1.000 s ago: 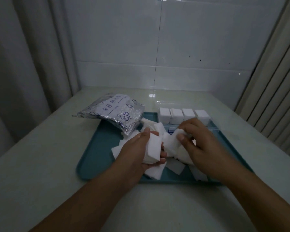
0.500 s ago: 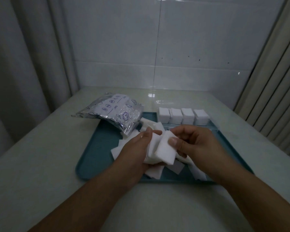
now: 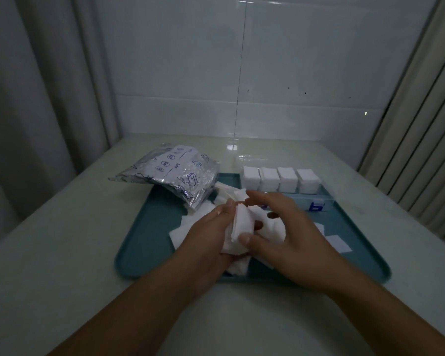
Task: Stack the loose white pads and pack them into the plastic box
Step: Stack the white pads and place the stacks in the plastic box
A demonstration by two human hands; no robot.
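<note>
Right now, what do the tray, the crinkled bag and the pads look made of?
Tray: probably moulded plastic, matte teal, with a rounded raised rim.
Bag: thin glossy film, looks clear or silvery, wrinkled with glints and blue print.
Pads, held in the left hand: soft white fibre, likely cotton or nonwoven, matte, edges flexing.

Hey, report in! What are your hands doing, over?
Left hand holds pad stack. Right hand squaring it. Box has four stacks. Loose pads remain on tray.

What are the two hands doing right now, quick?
Left hand: gripping a stack of white pads.
Right hand: fingers spread, thumb touching the stack; not clearly gripping it.
</note>
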